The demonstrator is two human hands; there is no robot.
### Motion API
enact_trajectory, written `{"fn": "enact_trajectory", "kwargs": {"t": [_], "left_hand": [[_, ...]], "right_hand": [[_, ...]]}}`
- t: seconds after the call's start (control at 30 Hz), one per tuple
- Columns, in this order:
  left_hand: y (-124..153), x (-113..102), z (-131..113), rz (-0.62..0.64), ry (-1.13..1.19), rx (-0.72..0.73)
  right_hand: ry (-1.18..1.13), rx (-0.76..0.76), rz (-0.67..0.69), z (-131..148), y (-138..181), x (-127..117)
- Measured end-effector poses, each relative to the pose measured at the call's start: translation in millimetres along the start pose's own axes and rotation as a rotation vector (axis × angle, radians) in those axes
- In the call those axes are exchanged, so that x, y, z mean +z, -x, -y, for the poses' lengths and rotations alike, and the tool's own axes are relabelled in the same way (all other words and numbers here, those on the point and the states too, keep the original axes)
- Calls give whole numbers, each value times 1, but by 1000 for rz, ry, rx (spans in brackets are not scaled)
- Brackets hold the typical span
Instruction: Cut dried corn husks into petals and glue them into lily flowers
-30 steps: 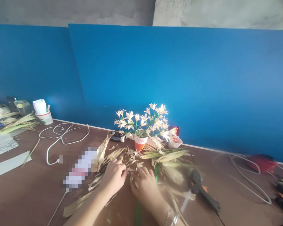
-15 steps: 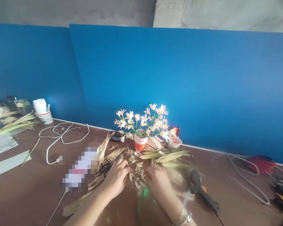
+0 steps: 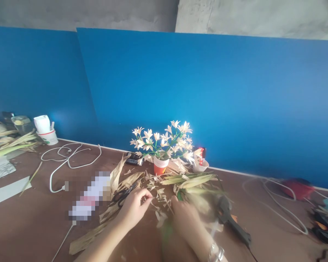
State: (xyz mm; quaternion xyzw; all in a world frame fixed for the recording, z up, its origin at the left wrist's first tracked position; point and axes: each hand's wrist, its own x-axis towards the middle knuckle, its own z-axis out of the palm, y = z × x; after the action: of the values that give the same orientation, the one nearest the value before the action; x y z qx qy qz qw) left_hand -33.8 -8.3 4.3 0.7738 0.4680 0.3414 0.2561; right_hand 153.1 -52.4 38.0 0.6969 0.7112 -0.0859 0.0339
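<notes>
My left hand (image 3: 136,206) is over the table with thumb and forefinger pinched together; anything between them is too small to name. Close by, my right hand (image 3: 185,215) has its fingers bent together beside a thin pale strip (image 3: 169,206), and whether they grip it is unclear. Small cut husk petals (image 3: 161,217) are scattered between the two hands. Behind them stands a paper cup (image 3: 160,167) with pale husk flowers (image 3: 164,140) on green stems. Black scissors (image 3: 123,196) lie left of my left hand, partly covered by dry husks.
A glue gun (image 3: 232,220) lies right of my right arm. Husk strips (image 3: 194,180) spread behind that hand. Leftward are a blurred-out white object (image 3: 90,198), a white cable (image 3: 68,158) and a white cup (image 3: 47,137). A blue partition (image 3: 207,91) closes the back.
The view has shifted slightly to the right. My left thumb and forefinger now meet in a clearer pinch. My right hand has turned, its fingers now pointing more forward.
</notes>
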Motion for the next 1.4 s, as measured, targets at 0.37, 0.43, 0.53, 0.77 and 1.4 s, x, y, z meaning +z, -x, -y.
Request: {"fn": "enact_trajectory", "kwargs": {"t": [0.37, 0.43, 0.53, 0.77, 1.4], "left_hand": [[-3, -9, -19, 70, 442, -209], [-3, -7, -17, 46, 471, -208], [-3, -4, -13, -15, 501, -219], [-6, -8, -13, -42, 519, -266], [2, -4, -28, 193, 1205, -425]], "right_hand": [[-39, -39, -55, -6, 1, 1], [1, -17, -70, -6, 4, 1], [62, 52, -154, -8, 7, 8], [-48, 32, -361, -38, 6, 27], [-1101, -360, 11, 7, 0, -23]]}}
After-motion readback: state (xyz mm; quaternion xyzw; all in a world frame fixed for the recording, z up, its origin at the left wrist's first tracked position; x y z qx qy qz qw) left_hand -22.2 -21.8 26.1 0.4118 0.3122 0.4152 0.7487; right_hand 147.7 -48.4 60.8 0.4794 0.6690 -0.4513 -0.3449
